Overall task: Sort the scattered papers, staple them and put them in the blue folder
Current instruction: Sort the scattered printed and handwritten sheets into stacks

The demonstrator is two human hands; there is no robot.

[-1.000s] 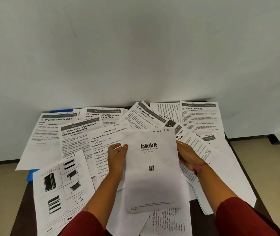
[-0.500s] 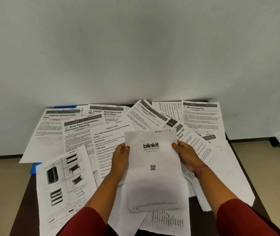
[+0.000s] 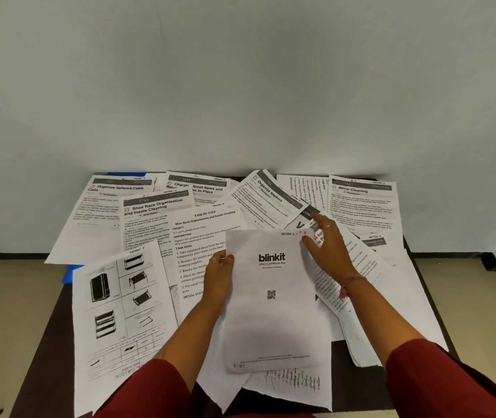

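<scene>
The left hand (image 3: 218,274) gripped the left edge of the blinkit sheet (image 3: 274,303), thumb on its printed face and the remaining fingers hidden behind the paper. The right hand (image 3: 328,248) was spread with straight fingers and held nothing; its fingertips lay over the sheets at the blinkit sheet's far right corner, though contact could not be confirmed. Both forearms ended in dark red sleeves, cut off by the near frame edge.

Scattered papers covered most of the dark tabletop (image 3: 358,384). Legible titles included the Organize Network Cable Coils sheet (image 3: 102,206) at far left, the Shoe Rack Organization sheet (image 3: 147,218), the Task ID 2723 sheet (image 3: 201,236), the Organize Napkins sheet (image 3: 266,200) lying askew, and the Mirror Cleaning sheet (image 3: 361,203) at far right. A shoe-rack picture sheet (image 3: 117,312) lay at near left. A handwritten page (image 3: 289,384) showed partly beneath the blinkit sheet; its writing was unreadable. Body text on most sheets was too small to make out.

The blue folder (image 3: 68,274) was almost wholly buried under the left-hand papers, with only a corner visible at the left tabletop edge and a blue sliver at the far edge.
</scene>
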